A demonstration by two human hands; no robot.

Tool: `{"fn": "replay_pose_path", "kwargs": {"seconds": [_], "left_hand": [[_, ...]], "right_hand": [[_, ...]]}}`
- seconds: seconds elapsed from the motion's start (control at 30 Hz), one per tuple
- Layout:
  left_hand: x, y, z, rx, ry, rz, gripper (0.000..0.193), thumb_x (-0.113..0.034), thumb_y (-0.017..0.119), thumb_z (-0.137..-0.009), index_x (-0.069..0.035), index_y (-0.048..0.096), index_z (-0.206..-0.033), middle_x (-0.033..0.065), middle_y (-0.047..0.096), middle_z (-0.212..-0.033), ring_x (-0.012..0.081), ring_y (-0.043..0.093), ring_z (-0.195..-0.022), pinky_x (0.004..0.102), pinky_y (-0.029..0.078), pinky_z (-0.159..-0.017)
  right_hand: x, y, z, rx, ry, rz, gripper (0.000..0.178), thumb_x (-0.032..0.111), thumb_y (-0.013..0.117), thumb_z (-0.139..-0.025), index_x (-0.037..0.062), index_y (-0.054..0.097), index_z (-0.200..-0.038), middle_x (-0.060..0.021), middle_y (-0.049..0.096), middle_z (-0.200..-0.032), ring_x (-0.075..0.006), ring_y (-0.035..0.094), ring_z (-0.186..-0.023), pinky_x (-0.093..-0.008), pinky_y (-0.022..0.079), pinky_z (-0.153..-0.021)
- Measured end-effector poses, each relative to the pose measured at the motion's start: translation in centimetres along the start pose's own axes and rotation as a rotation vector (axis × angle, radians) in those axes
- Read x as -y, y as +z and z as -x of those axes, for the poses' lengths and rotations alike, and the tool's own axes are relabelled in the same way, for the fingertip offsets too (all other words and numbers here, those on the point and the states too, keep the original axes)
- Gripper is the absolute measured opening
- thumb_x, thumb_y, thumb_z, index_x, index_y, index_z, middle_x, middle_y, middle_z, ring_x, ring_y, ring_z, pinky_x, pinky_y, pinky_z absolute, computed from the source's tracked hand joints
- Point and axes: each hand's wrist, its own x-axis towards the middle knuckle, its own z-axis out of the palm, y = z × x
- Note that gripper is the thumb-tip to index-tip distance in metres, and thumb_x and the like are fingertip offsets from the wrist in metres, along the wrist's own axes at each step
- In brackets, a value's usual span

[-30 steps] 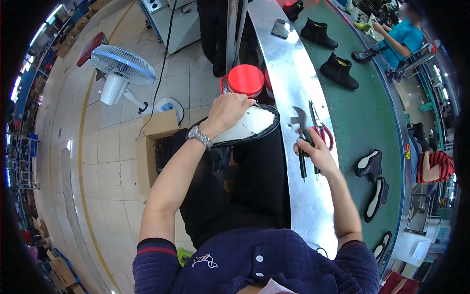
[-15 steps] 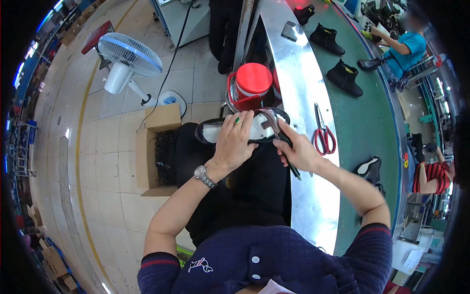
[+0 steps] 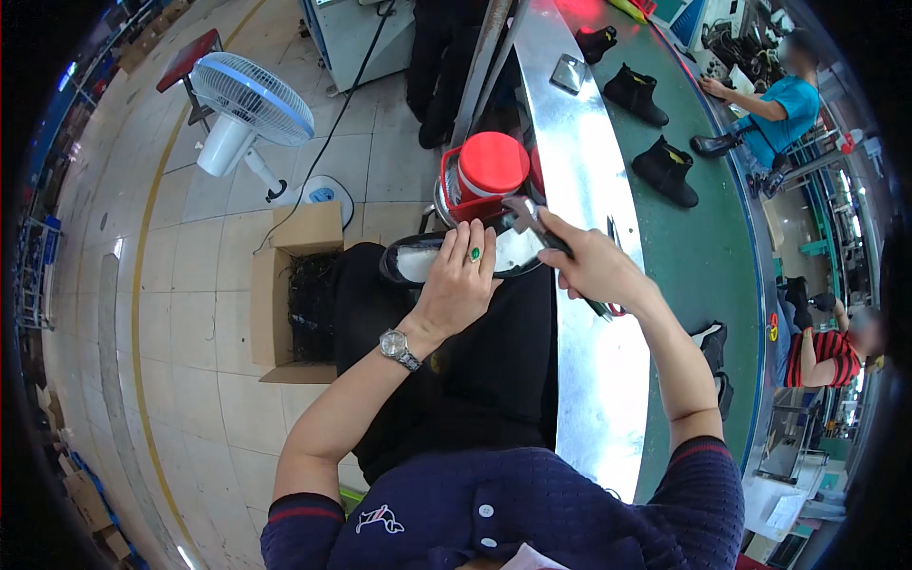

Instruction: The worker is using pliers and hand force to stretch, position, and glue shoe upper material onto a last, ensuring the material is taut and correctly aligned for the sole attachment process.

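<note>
A black shoe [image 3: 410, 261] lies sole up across my lap, its pale underside facing me. My left hand [image 3: 456, 285] lies over its middle, fingers on the far side and thumb on the near side, gripping it. In my right hand [image 3: 600, 271] are pincers with a metal head [image 3: 522, 215] and dark green handles. Their head is over the right end of the shoe; whether it touches cannot be made out. Red-handled scissors [image 3: 611, 228] rest on the metal bench behind my right hand, which mostly hides them.
A metal bench [image 3: 608, 399] runs along my right, with a phone [image 3: 569, 73] on it. Beyond is a green conveyor [image 3: 684, 256] carrying black boots [image 3: 667, 171]. A red-lidded jug [image 3: 492, 163], an open carton [image 3: 275, 313] and a fan [image 3: 252, 100] stand ahead and left. Co-workers sit far right.
My right hand has moved a little right and away from me, shifting the pincers' head toward the shoe's far edge. My left hand stays on the shoe. My right hand now covers the scissors' handles.
</note>
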Motion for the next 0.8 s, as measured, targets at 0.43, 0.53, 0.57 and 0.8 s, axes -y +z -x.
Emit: {"fn": "replay_pose_path", "kwargs": {"seconds": [0.43,0.53,0.57,0.8], "left_hand": [[-0.7,0.2,-0.7,0.001,-0.035,0.003,0.07,-0.027,0.075,-0.075,0.012,0.051,-0.128,0.0276,0.053,-0.128,0.0377,0.051,-0.121,0.0421,0.038,-0.105],[-0.2,0.1,-0.2,0.021,-0.067,-0.035,0.07,-0.027,0.075,-0.075,0.012,0.05,-0.128,0.0278,0.053,-0.129,0.0378,0.052,-0.12,0.0424,0.038,-0.105],[-0.3,0.1,-0.2,0.016,-0.068,-0.032,0.07,-0.027,0.075,-0.075,0.012,0.05,-0.128,0.0278,0.053,-0.129,0.0377,0.051,-0.121,0.0426,0.038,-0.105],[-0.7,0.1,-0.3,-0.009,-0.095,0.013,0.069,-0.024,0.075,-0.074,0.013,0.05,-0.126,0.0265,0.053,-0.126,0.0387,0.05,-0.121,0.0437,0.039,-0.104]], "right_hand": [[-3.8,2.4,-1.9,-0.395,-0.084,-0.134,0.055,0.018,0.055,-0.095,0.006,0.036,-0.146,-0.0125,0.063,-0.063,-0.0215,0.066,-0.053,-0.0346,0.052,-0.059],[-1.0,0.5,-1.7,-0.076,0.053,-0.026,0.054,0.018,0.054,-0.096,0.0045,0.035,-0.145,-0.0118,0.063,-0.063,-0.0204,0.065,-0.054,-0.0322,0.052,-0.057],[-1.0,0.7,-1.3,-0.231,0.001,-0.168,0.054,0.018,0.054,-0.096,0.0041,0.035,-0.145,-0.0123,0.064,-0.064,-0.021,0.065,-0.053,-0.0325,0.052,-0.057],[-0.3,0.4,-1.5,-0.042,0.104,-0.128,0.055,0.014,0.054,-0.096,0.0046,0.033,-0.146,-0.0112,0.063,-0.065,-0.0201,0.064,-0.054,-0.0327,0.051,-0.055]]}}
